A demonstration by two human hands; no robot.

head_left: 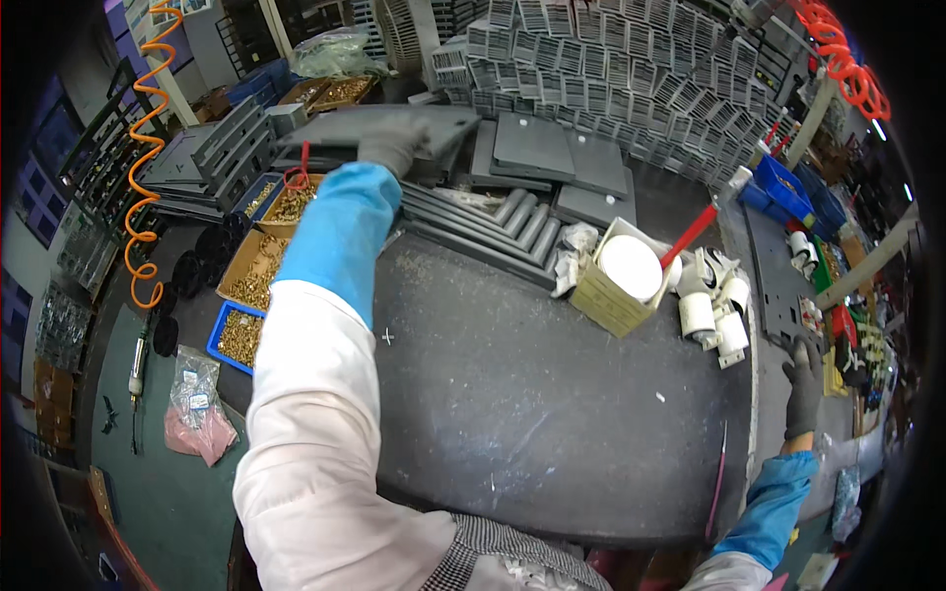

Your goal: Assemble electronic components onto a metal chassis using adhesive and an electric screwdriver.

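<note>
My left hand (394, 146), in a grey glove, reaches to the back left of the workbench and lies against a flat grey metal panel (340, 128). Motion smears its fingers, so their grip on the panel cannot be made out. Off the bench's right side, my right hand (804, 389), in a dark glove, is closed at the near end of a long dark metal panel (774, 266) with small holes. Grey metal bars (473, 231) and smaller grey plates (562, 153) lie to the right of my left hand.
Trays of brass-coloured fittings (239, 335) line the left side. A carton (616, 310) holding a white round piece stands right of centre, beside white plastic parts (711, 310). Stacked grey metal pieces (631, 79) rise at the back. An orange coiled hose (148, 148) hangs at left.
</note>
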